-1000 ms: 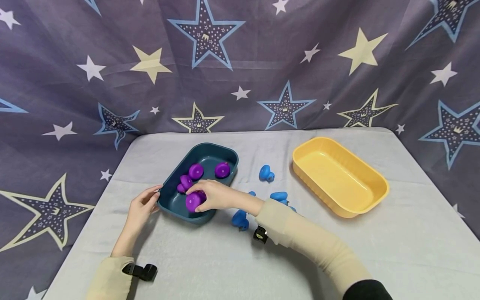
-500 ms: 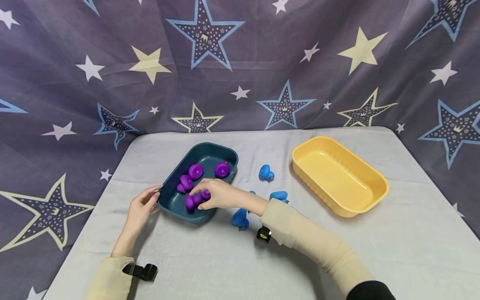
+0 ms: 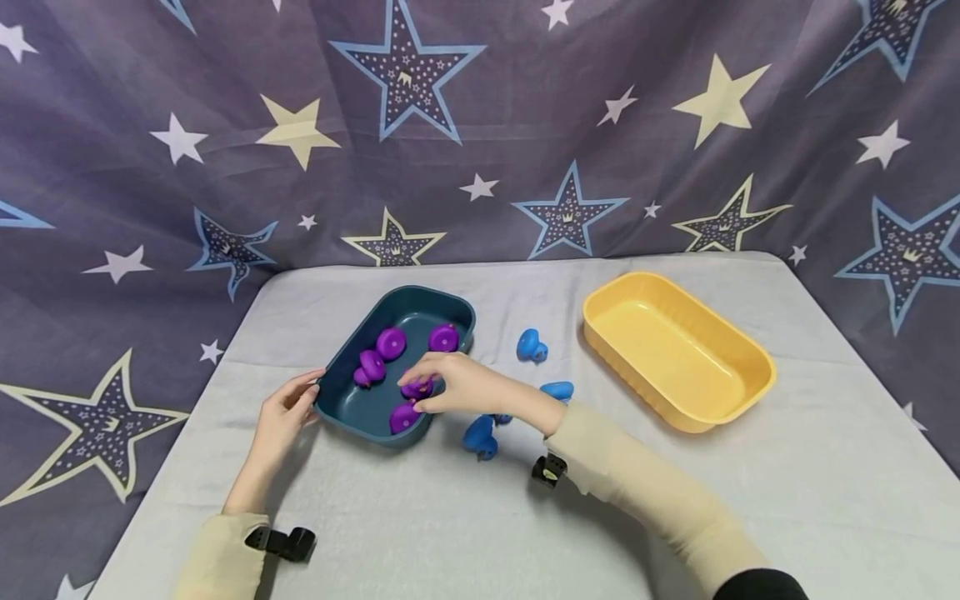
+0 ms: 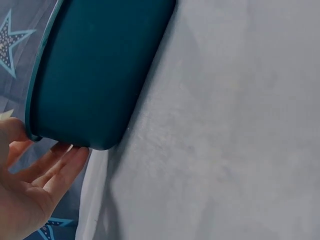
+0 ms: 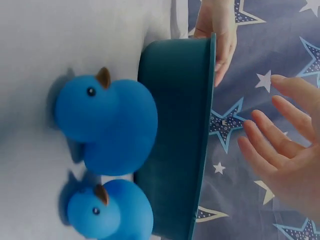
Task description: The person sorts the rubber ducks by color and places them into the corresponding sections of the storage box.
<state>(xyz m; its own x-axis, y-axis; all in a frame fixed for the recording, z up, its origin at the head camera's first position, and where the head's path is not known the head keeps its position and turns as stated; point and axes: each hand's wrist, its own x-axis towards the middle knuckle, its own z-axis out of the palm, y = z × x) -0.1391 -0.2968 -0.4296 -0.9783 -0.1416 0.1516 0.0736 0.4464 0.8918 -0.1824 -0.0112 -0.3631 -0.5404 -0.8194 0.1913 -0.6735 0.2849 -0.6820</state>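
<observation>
My left hand (image 3: 283,417) holds the near left end of a dark teal tub (image 3: 358,432), thumb at the rim and fingers against the outer wall (image 4: 100,75). My right hand (image 3: 461,385) is over the tub's near right side, its fingers spread apart in the right wrist view. Beneath its fingertips lie two purple rubber ducks, one tipped over (image 3: 403,418) and one partly hidden (image 3: 417,389). More purple ducks (image 3: 392,343) lie farther back in the tub. Blue rubber ducks (image 5: 107,125) stand on the cloth beside the tub, under my right forearm.
A yellow tub (image 3: 678,354) with nothing in it stands on the right of the white-clothed table (image 3: 420,517). One blue duck (image 3: 532,346) sits between the two tubs. A star-patterned curtain (image 3: 480,125) hangs behind the table.
My right hand has drawn a little to the right and its fingers have come off the near purple duck. That duck has rolled over toward the right. My left hand stays put.
</observation>
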